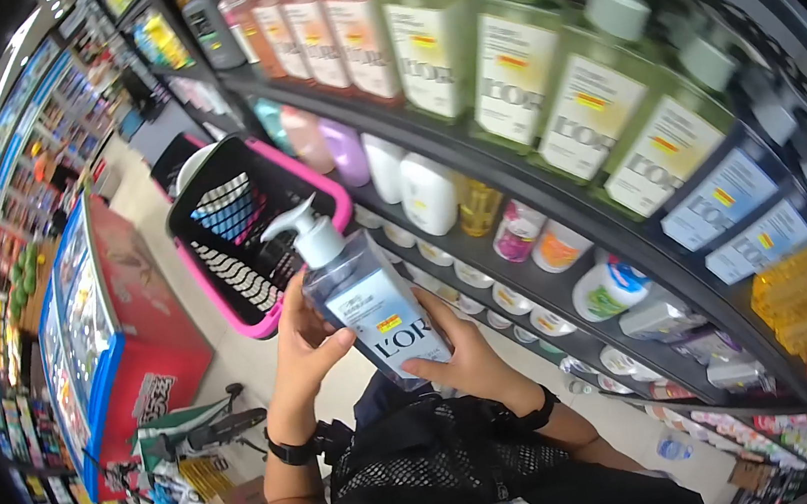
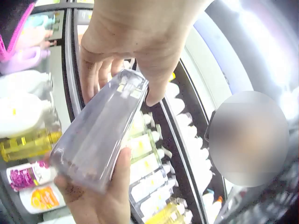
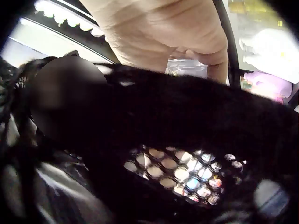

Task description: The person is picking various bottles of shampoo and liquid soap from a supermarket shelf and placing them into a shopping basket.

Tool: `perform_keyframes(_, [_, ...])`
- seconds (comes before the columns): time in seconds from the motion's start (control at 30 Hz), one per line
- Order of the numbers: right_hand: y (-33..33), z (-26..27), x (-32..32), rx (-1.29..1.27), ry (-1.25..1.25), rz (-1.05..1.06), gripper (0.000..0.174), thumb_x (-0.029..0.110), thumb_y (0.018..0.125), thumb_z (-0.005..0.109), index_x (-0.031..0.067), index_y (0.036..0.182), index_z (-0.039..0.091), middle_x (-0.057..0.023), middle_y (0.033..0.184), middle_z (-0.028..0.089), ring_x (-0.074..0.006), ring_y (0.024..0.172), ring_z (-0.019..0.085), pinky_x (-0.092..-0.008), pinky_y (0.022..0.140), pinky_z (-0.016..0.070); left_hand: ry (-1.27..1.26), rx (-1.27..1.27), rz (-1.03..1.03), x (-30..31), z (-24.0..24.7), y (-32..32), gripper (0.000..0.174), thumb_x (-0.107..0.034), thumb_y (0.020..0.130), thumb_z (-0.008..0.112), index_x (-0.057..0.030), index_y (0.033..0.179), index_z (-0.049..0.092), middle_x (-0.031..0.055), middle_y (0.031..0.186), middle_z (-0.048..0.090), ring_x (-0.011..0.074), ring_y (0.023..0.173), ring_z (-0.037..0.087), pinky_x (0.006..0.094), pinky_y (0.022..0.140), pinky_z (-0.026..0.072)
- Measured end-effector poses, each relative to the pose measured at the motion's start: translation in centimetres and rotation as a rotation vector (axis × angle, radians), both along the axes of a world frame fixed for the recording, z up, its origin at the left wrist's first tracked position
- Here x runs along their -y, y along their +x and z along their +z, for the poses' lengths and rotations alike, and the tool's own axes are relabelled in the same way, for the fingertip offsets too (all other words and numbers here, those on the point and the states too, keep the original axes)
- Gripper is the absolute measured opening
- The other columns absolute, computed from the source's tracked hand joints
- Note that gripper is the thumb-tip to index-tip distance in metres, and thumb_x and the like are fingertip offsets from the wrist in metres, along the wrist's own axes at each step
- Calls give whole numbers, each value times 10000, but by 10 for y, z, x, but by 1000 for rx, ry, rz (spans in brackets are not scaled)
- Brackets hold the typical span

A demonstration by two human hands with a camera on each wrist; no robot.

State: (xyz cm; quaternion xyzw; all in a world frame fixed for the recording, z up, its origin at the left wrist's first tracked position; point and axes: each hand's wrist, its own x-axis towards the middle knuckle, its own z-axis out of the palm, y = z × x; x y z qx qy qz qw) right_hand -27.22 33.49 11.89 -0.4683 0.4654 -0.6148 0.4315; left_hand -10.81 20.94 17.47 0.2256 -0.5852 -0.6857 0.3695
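A clear, bluish pump bottle (image 1: 369, 301) with a pale pump head and a "L'OR" label is held tilted in front of the chest, label side up. My left hand (image 1: 306, 346) grips its upper left side, thumb on the front edge. On the lower right side my right hand (image 1: 472, 354) holds it, thumb across the label near the base. The left wrist view shows the bottle's plain back (image 2: 96, 133) between both hands. In the right wrist view, dark mesh cloth (image 3: 140, 112) hides most of the bottle, leaving a small part below the right hand (image 3: 173, 35).
To the right, a dark shelf (image 1: 505, 174) carries green pump bottles (image 1: 423, 43), pink ones (image 1: 359, 31) and blue ones (image 1: 719, 198). A black basket with pink rim (image 1: 337, 205) stands ahead. At left are a red freezer (image 1: 144, 314) and a bicycle seat (image 1: 229, 428).
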Motion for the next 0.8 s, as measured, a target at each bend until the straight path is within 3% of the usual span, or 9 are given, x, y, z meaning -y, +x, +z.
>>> perform_keyframes(0.07, [6,-3,20,-214,37,54,824,207,816,757,-12,1454,283,-240,1266,558,-288,1162,582,-353,959,448,33,215,40,27,-4,25,783,-164,713,847,18,1346,423,94,1179,611,181,1072,595,327,940,464])
perform_keyframes(0.13, [15,-2,40,-290,90,84,801,219,812,754,3,1444,314,-256,1254,558,-324,1162,581,-365,944,457,52,225,25,53,-10,41,704,-157,711,845,29,1289,491,77,1102,645,166,1025,609,315,931,464])
perform_keyframes(0.33, [41,-35,144,-322,96,61,678,202,846,706,40,1419,382,-210,1167,610,-293,1068,615,-357,885,492,-89,227,252,168,-12,79,582,-111,728,823,36,1212,536,94,1071,656,160,1002,623,309,899,493])
perform_keyframes(0.4, [40,-50,174,-286,173,157,509,166,881,663,35,1339,483,-162,1133,632,-245,998,636,-331,844,506,-201,271,365,225,-19,91,566,-98,750,810,40,1218,523,95,1075,649,164,995,628,305,878,508])
perform_keyframes(0.47, [42,-58,195,-173,240,158,293,131,902,633,19,1171,606,-116,1019,677,-186,895,663,-303,793,520,-335,295,454,291,-44,100,612,-170,730,841,48,1204,522,89,986,660,154,908,645,288,777,532])
perform_keyframes(0.53, [39,-79,207,-182,386,118,286,129,898,629,15,1160,605,-126,963,683,-197,883,668,-308,790,520,-494,658,628,365,-99,118,684,-285,668,875,28,1179,545,96,869,670,149,777,648,294,686,524])
perform_keyframes(0.6, [34,-103,207,-278,447,50,277,130,898,624,12,1147,608,-136,947,684,-203,874,670,-309,783,521,-595,889,691,406,-121,112,719,-392,618,876,-5,1141,570,107,794,664,188,676,635,328,632,509])
perform_keyframes(0.67, [27,-133,199,-389,576,-50,270,143,896,616,8,1130,613,-160,934,684,-224,859,674,-316,771,522,-548,1004,614,454,-160,111,666,-427,615,861,-31,1067,575,135,857,678,277,747,659,381,698,518])
perform_keyframes(0.8, [10,-231,118,-500,812,-160,291,223,930,577,10,1124,621,-143,898,699,-233,827,679,-334,742,523,-411,975,519,524,-270,107,696,-405,611,864,-26,1102,548,174,955,680,310,885,672,401,773,516])
